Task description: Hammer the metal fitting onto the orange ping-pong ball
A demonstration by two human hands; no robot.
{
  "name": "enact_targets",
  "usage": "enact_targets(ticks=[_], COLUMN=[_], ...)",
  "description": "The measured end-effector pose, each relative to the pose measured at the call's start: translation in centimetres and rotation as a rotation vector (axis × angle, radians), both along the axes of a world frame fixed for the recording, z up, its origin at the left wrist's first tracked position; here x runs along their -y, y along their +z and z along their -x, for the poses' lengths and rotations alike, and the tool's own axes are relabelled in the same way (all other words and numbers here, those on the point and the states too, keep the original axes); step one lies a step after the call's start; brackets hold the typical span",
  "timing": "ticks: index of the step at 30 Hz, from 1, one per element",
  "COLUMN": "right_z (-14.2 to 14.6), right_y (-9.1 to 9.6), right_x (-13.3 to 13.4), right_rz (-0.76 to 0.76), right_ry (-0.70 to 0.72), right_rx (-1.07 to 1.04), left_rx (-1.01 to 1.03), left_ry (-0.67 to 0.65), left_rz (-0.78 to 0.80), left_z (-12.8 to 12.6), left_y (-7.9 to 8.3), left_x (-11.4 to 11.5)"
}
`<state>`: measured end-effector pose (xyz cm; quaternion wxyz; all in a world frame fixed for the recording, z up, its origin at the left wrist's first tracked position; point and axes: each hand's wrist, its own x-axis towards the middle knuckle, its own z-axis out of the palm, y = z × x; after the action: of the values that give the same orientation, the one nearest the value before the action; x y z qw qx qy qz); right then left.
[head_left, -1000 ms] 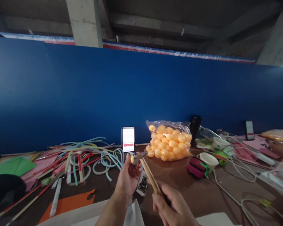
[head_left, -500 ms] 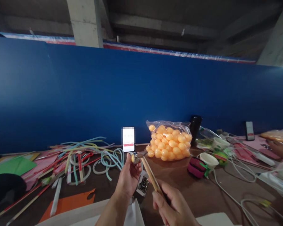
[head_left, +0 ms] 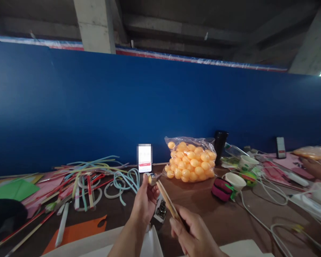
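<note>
My left hand (head_left: 143, 204) is raised over the table, its fingers pinched round a small shiny metal clip (head_left: 153, 178) with an orange spot on it. My right hand (head_left: 193, 233) is closed on the lower end of a wooden stick (head_left: 167, 202). The stick slants up and left, and its tip meets the clip. A clear bag of orange balls (head_left: 191, 161) stands behind the hands. A small packet of dark metal clips (head_left: 161, 211) lies on the table just under the stick.
Coloured flexible tubes (head_left: 96, 175) and sticks lie at the left with green (head_left: 13, 190) and orange paper (head_left: 76, 231). A phone (head_left: 144, 158) leans on the blue wall. Paper cups (head_left: 235, 180), a pink pouch (head_left: 220, 189) and white cables (head_left: 267, 200) are right. Another person's hand (head_left: 317, 169) is at the far right.
My right hand and the stick have shifted slightly left; the view has drifted a little. The left hand holds its place with the clip.
</note>
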<state>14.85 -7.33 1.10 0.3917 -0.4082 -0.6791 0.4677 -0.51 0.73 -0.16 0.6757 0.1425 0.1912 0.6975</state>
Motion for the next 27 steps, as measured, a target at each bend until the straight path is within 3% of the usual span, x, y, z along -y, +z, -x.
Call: enact_targets(ticks=[5, 10, 14, 27], right_z=[-0.17, -0.38, -0.18, 0.02], right_y=[0.10, 0.17, -0.12, -0.15], right_x=[-0.08, -0.37, -0.33, -0.23], right_rz=[-0.011, 0.022, 0.008, 0.036], right_ry=[-0.018, 0.057, -0.016, -0.044], right_rx=[-0.006, 0.067, 0.003, -0.023], left_rx=[-0.016, -0.011, -0.027, -0.054], left_ry=[0.042, 0.017, 0.048, 0.033], left_rz=[0.052, 0.024, 0.061, 0.067], left_z=[-0.09, -0.08, -0.05, -0.12], left_y=[0.06, 0.05, 0.10, 0.08], left_x=[-0.05, -0.18, -0.10, -0.14])
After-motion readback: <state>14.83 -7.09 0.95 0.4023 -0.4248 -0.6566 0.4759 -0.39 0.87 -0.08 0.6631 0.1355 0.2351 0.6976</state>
